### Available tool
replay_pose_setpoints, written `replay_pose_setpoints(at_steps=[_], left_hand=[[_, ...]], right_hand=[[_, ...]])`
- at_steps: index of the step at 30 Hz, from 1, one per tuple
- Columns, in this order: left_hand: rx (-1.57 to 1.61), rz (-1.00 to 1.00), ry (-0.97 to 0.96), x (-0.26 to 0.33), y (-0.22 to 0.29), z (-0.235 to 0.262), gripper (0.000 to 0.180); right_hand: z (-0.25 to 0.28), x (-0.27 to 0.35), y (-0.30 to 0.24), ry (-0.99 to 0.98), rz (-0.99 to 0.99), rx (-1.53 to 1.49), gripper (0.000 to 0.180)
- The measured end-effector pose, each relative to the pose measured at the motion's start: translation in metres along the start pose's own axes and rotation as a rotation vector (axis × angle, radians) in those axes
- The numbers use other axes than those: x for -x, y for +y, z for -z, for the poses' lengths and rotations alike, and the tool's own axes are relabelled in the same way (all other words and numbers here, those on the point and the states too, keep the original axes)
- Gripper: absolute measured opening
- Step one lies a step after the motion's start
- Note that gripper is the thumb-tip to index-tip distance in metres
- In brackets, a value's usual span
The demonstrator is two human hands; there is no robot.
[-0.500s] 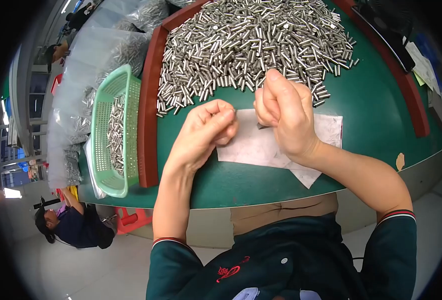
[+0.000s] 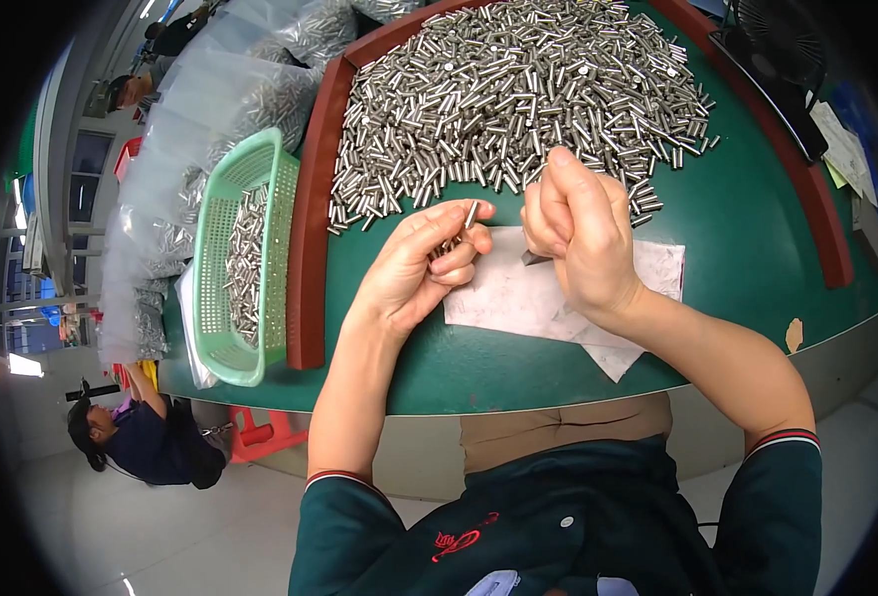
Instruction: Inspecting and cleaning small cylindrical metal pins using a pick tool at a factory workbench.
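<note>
Pin heap (image 2: 518,99) blocks ahead, bare green table (image 2: 747,238) right

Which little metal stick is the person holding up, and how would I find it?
Start at the green table with its big heap of metal pins. Just below it, the left hand pinches one pin at its fingertips: lifted off the table, unlike the rest.

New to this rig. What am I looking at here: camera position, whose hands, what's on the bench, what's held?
No machine: a person works bare-handed. One fisheye camera on their head looks down, so straight edges bend. The left hand pinches a small metal pin at its fingertips, with more pins seemingly in the palm. The right hand is curled over a small dark tool, hard to identify. Below lies white paper on a green table. Behind is a heap of metal pins; at left, a green basket holding more.
</note>
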State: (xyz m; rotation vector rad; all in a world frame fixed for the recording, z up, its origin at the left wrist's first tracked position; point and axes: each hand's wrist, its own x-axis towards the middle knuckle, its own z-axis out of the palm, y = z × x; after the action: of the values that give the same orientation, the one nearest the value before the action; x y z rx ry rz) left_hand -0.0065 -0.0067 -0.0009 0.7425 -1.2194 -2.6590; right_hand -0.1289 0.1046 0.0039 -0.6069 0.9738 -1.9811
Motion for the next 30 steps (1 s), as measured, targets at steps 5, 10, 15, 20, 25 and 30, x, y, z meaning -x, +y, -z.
replay_pose_setpoints(at_steps=[5,10,15,20,25,30], left_hand=[[0.016,-0.026,0.028,0.002,0.000,0.002,0.024],[-0.482,-0.503,0.338,0.015,0.017,-0.003,0.021],[-1.340,-1.229,1.302,0.058,0.061,0.022,0.018],[-1.700,-0.728,1.636,0.104,0.076,0.081,0.023],[-1.704,-1.093,1.306,0.070,0.067,0.047,0.016],[-1.582,-0.917,0.712,0.013,0.030,0.018,0.005]], right_hand=[[-0.001,-0.001,0.002,-0.001,0.006,0.001,0.045],[0.002,-0.001,0.001,-0.017,0.008,-0.008,0.045],[0.002,0.000,0.001,-0.029,0.022,0.021,0.045],[0.001,0.001,0.002,-0.037,0.017,0.021,0.044],[0.001,-0.001,0.003,-0.024,0.009,0.031,0.044],[0.004,-0.002,0.000,0.009,0.009,0.026,0.043]])
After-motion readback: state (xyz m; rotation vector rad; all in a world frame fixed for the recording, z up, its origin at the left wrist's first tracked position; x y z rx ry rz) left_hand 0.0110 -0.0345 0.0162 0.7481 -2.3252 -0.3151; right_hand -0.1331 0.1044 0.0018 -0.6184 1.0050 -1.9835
